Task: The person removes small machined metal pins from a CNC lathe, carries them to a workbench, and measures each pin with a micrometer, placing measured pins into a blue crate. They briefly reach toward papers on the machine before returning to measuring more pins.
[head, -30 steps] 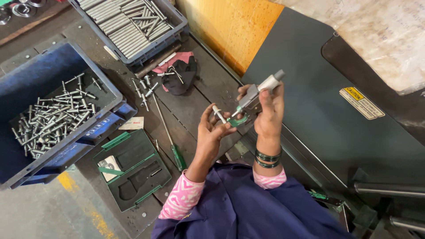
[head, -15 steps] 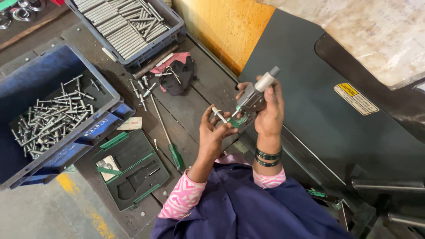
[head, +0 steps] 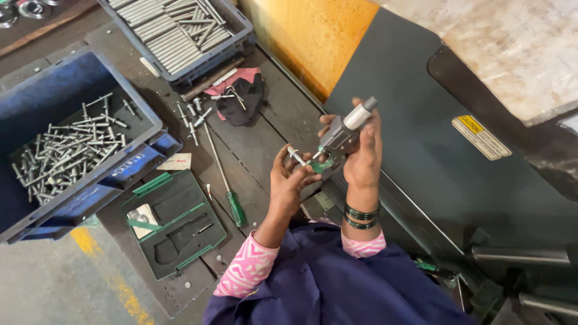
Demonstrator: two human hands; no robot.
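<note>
1. Steel pin sits pinched in the left hand, its tip in the micrometer's green frame.
2. Right hand wraps closed around the micrometer, raised above the dark workbench.
3. Blue bin of pins stands well apart; a green-handled screwdriver lies between.

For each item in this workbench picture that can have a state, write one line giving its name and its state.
Micrometer: held up in right hand.
Metal pin: pinched by left hand, at the micrometer's frame.
Green case: open, tool recess vacant.
Blue bin: holds loose pins.
Screwdriver: lying flat on the bench.
</note>
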